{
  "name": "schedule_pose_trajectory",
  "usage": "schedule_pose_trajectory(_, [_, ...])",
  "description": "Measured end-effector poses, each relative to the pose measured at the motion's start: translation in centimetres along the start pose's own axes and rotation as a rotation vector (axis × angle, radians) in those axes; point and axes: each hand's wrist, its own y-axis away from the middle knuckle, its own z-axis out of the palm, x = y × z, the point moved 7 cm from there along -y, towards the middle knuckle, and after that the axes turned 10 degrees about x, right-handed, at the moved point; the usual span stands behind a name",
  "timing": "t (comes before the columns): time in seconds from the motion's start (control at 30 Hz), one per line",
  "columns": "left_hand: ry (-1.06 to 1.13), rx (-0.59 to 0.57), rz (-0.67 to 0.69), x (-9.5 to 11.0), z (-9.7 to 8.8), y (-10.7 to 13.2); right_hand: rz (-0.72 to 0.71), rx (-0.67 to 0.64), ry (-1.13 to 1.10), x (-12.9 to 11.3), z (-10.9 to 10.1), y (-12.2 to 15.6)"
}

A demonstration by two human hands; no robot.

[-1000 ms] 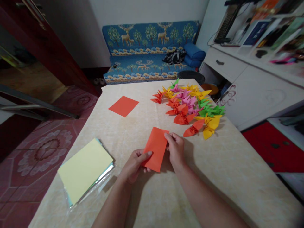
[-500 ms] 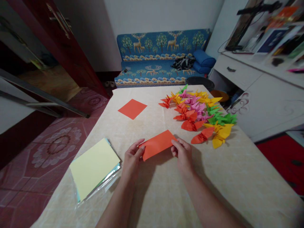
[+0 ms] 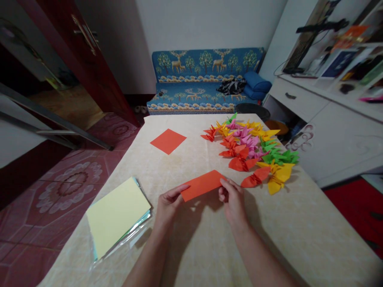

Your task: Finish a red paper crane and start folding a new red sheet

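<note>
An orange-red paper rectangle [image 3: 203,185], seemingly folded in half, is held above the table between my two hands. My left hand [image 3: 170,201] grips its left end, thumb on top. At the right end my right hand [image 3: 231,195] pinches the paper with thumb and curled fingers. Beyond it a flat red paper square [image 3: 168,141] lies on the cloth. Several folded paper cranes in red [image 3: 239,159], pink [image 3: 249,140], green [image 3: 279,155] and yellow [image 3: 277,177] cluster at the right. To the left rests a stack of coloured paper [image 3: 119,215], pale yellow on top, on clear plastic wrapping.
A cream cloth covers the table [image 3: 197,247]. Past its far edge stands a blue patterned sofa [image 3: 194,89]. A white desk [image 3: 338,115] with drawers is on the right, a dark red door [image 3: 89,59] on the left. A metal frame [image 3: 56,119] stands by the door.
My left thumb has slid further up onto the folded paper, and the paper now tilts flatter. The whole view has shifted slightly, with things sitting lower in the picture.
</note>
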Motion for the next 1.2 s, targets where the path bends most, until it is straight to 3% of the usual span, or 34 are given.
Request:
schedule_pose_trajectory(0.17, [-0.144,0.013,0.222,1.2,-0.4,-0.4,-0.086,-0.062,0.052,-0.5,0.5,0.5])
schedule_pose_trajectory(0.47, [-0.110,0.120,-0.009,-0.2,-1.1,-0.2,-0.379,0.005,0.281,-1.6,-0.3,-0.2])
schedule_pose_trajectory(0.6, [-0.102,0.135,-0.022,-0.3,-1.2,-0.3,-0.362,-0.079,0.365,-1.7,0.7,0.3])
schedule_pose_trajectory(0.8, [-0.013,0.162,-0.065,-1.1,-1.8,-0.5,-0.262,-0.205,0.262,-1.2,1.7,1.0])
schedule_pose_trajectory(1.2, [0.038,0.142,-0.073,-0.8,-1.3,-0.2,-0.422,-0.108,0.365,-2.2,0.7,1.4])
